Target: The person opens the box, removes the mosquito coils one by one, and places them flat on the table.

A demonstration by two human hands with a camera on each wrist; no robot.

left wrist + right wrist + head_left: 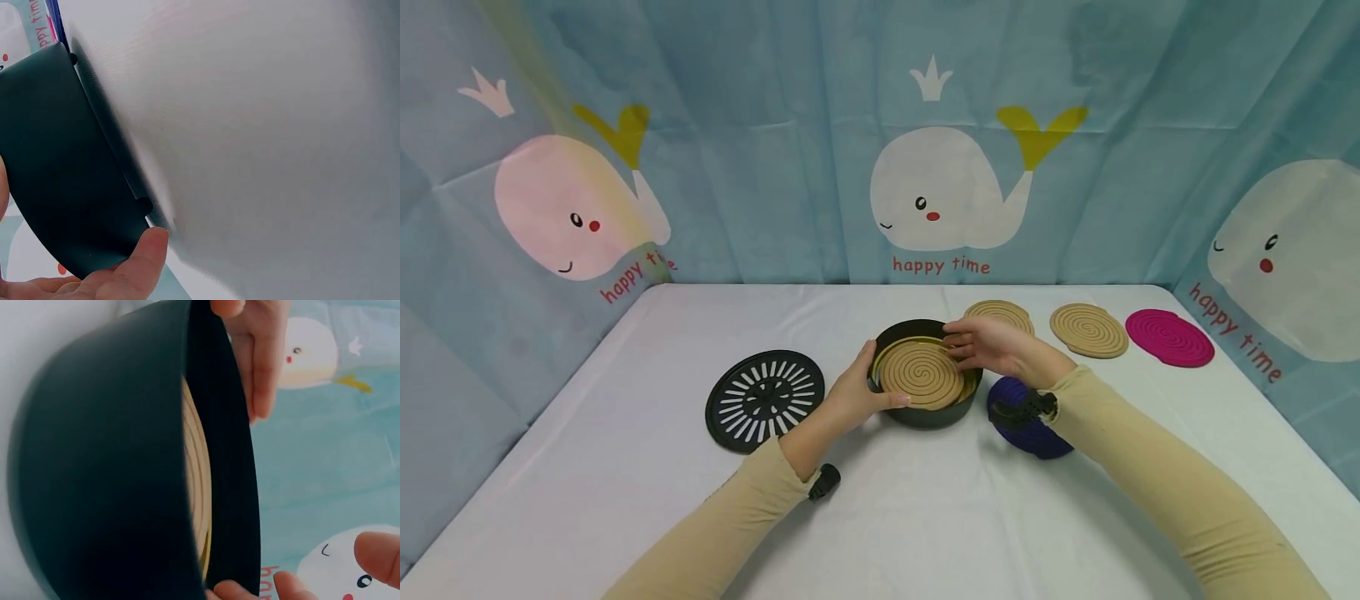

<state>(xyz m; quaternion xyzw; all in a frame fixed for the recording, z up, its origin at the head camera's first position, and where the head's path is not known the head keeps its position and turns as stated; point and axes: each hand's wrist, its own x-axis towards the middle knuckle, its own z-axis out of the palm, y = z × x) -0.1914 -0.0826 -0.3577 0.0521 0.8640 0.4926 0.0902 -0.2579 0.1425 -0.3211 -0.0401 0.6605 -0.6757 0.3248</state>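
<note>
A round black mosquito coil holder [925, 418] stands at the middle of the table, with a tan mosquito coil [919, 375] lying inside it. Under the coil a yellowish rim shows. My left hand [852, 390] grips the holder's left side, the thumb over the near edge and the fingers around the outer wall. At the holder's right edge my right hand [992, 343] reaches over the rim, fingers loosely bent near the coil. In the right wrist view its thumb [380, 557] stands apart from the fingers. No object shows within that hand.
A slotted black lid [767, 398] lies to the left, partly behind my left forearm. On the right are two more tan coils, one half hidden [1000, 310] and one in full view [1088, 331], a magenta coil [1168, 337], and a dark blue coil [1037, 442] under my right wrist.
</note>
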